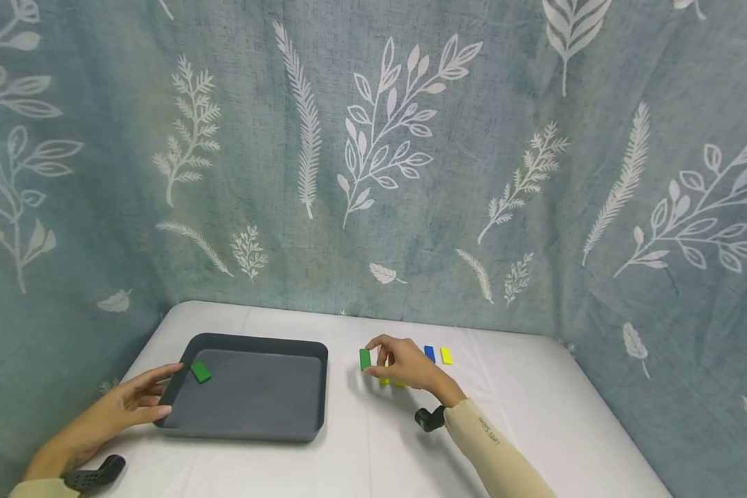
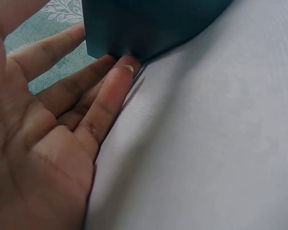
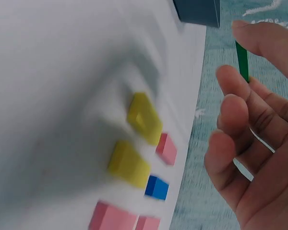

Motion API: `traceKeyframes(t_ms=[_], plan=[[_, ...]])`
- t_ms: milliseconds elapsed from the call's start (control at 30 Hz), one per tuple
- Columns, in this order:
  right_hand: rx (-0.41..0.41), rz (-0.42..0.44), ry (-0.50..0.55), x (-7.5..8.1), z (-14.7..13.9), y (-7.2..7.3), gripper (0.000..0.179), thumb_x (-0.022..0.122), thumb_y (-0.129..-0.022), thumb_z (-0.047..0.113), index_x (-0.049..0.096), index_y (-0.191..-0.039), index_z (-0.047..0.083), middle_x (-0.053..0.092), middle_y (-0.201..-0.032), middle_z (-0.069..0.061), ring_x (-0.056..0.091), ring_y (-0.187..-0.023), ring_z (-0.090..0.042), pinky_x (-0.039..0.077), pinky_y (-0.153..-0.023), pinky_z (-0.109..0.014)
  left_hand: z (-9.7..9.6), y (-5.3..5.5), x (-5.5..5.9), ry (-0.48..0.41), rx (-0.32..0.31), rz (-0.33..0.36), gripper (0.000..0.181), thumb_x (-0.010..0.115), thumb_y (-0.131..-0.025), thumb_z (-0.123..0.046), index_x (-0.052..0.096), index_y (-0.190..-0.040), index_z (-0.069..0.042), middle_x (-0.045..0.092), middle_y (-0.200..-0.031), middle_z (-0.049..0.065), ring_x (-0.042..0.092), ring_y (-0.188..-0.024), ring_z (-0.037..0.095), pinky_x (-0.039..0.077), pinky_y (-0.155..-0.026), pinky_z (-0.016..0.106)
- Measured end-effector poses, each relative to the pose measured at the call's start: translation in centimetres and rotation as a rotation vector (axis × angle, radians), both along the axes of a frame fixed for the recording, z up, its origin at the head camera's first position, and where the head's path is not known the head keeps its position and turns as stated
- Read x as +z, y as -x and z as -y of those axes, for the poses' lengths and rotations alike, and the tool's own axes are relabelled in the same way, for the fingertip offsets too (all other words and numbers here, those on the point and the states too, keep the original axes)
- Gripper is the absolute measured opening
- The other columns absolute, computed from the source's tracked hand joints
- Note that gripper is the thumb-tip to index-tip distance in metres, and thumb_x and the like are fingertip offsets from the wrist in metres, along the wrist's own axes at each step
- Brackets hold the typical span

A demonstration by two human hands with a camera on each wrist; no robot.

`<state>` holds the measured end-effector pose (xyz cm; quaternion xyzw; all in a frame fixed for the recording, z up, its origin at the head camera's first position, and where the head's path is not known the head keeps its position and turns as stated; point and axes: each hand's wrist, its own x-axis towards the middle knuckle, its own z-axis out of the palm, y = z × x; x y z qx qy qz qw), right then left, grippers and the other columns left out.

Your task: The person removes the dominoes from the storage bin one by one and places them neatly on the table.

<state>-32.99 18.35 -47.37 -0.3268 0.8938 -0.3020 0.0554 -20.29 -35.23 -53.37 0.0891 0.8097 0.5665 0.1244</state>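
Between the thumb and fingers of my right hand (image 1: 411, 363), a thin green block (image 1: 364, 359) is pinched upright above the table, to the right of the tray. The right wrist view shows this green block (image 3: 243, 61) edge-on, with the other fingers curled loosely below it. My left hand (image 1: 127, 401) rests at the left side of the dark grey tray (image 1: 255, 398). Its fingertips touch the tray's outer wall (image 2: 134, 28) in the left wrist view, and the fingers are extended. A second green block (image 1: 200, 371) lies inside the tray, near its left wall.
Below and behind my right hand, several blocks lie on the white table (image 1: 510, 408): yellow blocks (image 3: 145, 119), a blue block (image 3: 156, 188) and pink blocks (image 3: 113, 218). Further back are another blue block (image 1: 429, 353) and yellow block (image 1: 446, 355). A patterned curtain (image 1: 324, 263) surrounds the table.
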Motion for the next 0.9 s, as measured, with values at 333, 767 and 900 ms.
traceKeyframes(t_ms=[333,767,900], plan=[[-0.049,-0.008,-0.001,-0.8,-3.4,-0.6,0.043,0.081,-0.091,0.030,0.065,-0.127,0.014,0.065,-0.081,0.008,0.054,-0.062,-0.011,0.046,-0.059,-0.026,0.0,-0.1,0.0,0.008,0.005,-0.008,0.071,0.063,-0.104,-0.023,0.026,-0.164,-0.020,0.024,-0.162,0.013,0.041,-0.126,0.019,0.045,-0.094,0.045],[-0.139,-0.026,-0.001,-2.2,-7.7,-1.2,0.043,0.082,-0.090,0.030,0.066,-0.124,0.010,0.062,-0.080,0.006,0.055,-0.064,-0.010,0.047,-0.059,-0.026,-0.2,-0.2,-0.1,0.002,0.021,0.014,0.073,0.065,-0.103,-0.024,0.025,-0.164,-0.018,0.022,-0.163,0.018,0.039,-0.126,0.023,0.045,-0.095,0.048],[-0.185,0.000,-0.021,-2.7,-9.0,-1.5,0.045,0.082,-0.090,0.031,0.066,-0.126,0.010,0.063,-0.079,0.007,0.054,-0.062,-0.011,0.046,-0.056,-0.026,-0.3,0.0,-0.2,0.005,0.020,0.024,0.074,0.065,-0.103,-0.026,0.024,-0.164,-0.018,0.021,-0.163,0.018,0.037,-0.131,0.030,0.045,-0.096,0.051]])
